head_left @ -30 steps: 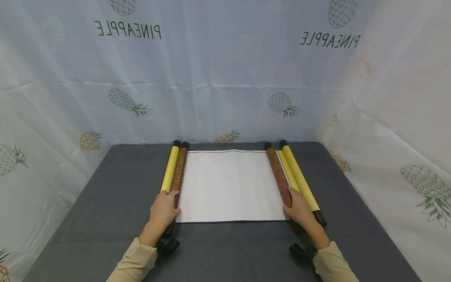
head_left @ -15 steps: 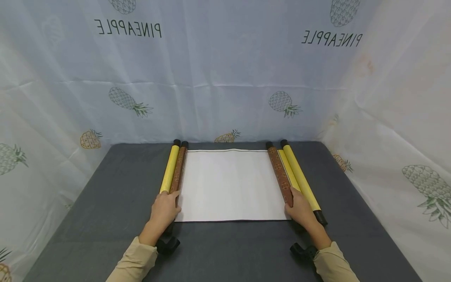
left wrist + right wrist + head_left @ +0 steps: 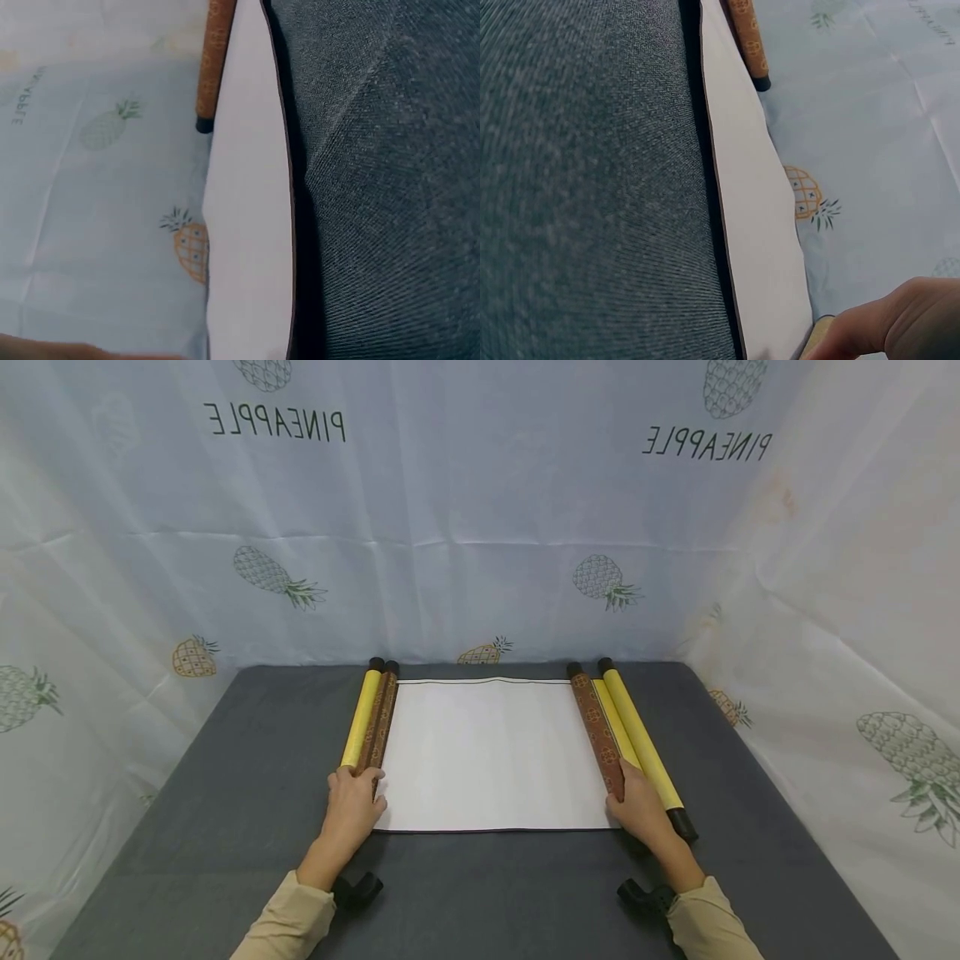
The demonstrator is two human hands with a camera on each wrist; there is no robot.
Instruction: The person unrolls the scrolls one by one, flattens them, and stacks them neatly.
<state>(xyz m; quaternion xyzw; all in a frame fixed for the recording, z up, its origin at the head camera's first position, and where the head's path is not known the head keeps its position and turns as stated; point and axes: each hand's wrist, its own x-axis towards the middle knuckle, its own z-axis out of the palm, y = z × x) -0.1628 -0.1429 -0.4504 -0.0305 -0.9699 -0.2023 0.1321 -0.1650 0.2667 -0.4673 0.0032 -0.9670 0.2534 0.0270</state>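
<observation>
A partly unrolled scroll lies on the dark table, its white sheet (image 3: 491, 752) spread between two brown patterned rolls. My left hand (image 3: 352, 806) grips the near part of the left brown roll (image 3: 384, 718), beside a yellow rod (image 3: 362, 718) with a black end. The near part of the right brown roll (image 3: 595, 722) is held by my right hand (image 3: 640, 802); a yellow strip and another yellow rod (image 3: 641, 735) lie just outside it. Both wrist views show the sheet's near edge slightly wavy. A blurred finger (image 3: 67, 351) enters the left wrist view, and part of a hand (image 3: 870, 326) the right.
The dark cloth-covered table (image 3: 491, 902) extends in front and to both sides. A white curtain (image 3: 487, 602) with pineapple prints hangs right behind its back edge and along both sides. Black wrist straps (image 3: 358, 891) sit on the forearms.
The left brown roll has turned, and a second brown band now shows between it and the yellow rod. The right roll has shifted slightly right; the white sheet looks a little wider.
</observation>
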